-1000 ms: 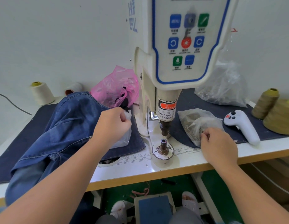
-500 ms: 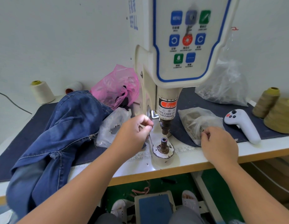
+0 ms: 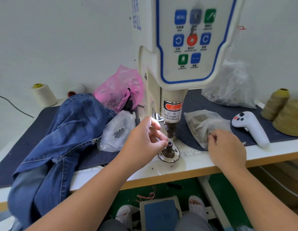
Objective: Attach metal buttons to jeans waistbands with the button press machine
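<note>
The left hand (image 3: 145, 139) is being held at the lower die (image 3: 169, 146), thumb and forefinger pinched together right at its hollow tip; something small is probably being seated there, though the piece itself is too small to be made out. The right hand (image 3: 226, 147) is being kept in the mouth of the clear bag (image 3: 203, 125), fingers curled and pinching at the plastic or a part inside. The part is best being set square in the die and the fingers cleared from under the punch (image 3: 169, 130) before the pedal (image 3: 160, 214) is being pressed. The jeans (image 3: 65, 130) are lying heaped on the bench (image 3: 269, 150) to the left, not yet under the press (image 3: 186, 47).
</note>
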A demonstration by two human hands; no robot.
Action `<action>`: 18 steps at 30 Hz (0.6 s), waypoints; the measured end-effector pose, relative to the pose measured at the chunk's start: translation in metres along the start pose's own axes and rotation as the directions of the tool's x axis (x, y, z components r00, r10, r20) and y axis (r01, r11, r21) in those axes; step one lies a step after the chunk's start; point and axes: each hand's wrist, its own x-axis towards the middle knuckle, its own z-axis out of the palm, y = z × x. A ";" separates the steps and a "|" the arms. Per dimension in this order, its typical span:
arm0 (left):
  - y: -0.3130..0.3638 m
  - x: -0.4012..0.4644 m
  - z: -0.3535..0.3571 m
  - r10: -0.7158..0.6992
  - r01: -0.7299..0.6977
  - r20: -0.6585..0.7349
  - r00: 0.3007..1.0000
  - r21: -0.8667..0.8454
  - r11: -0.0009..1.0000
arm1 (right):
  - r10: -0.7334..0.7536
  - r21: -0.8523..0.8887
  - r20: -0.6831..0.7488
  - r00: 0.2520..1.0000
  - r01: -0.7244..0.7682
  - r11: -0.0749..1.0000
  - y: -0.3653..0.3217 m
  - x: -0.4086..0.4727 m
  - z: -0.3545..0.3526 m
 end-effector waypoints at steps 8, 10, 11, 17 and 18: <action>0.000 -0.003 0.005 0.018 -0.019 -0.046 0.999 -0.016 1.000 | -0.001 0.003 0.005 1.000 0.001 1.000 0.000 0.000 -0.001; 0.000 -0.003 0.007 0.023 -0.023 -0.061 0.998 -0.007 1.000 | -0.002 0.000 0.005 1.000 0.002 1.000 0.000 -0.001 0.000; 0.000 -0.003 0.007 0.024 -0.024 -0.067 0.997 -0.002 1.000 | -0.003 0.000 0.004 1.000 0.003 1.000 0.000 0.000 0.000; 0.000 -0.005 0.008 0.041 -0.040 -0.078 0.996 0.022 0.999 | -0.002 0.016 -0.008 1.000 0.002 1.000 0.001 0.000 0.000; 0.000 -0.006 0.008 0.044 -0.042 -0.078 0.996 0.020 0.999 | -0.004 0.014 -0.009 1.000 0.004 1.000 0.001 0.000 0.000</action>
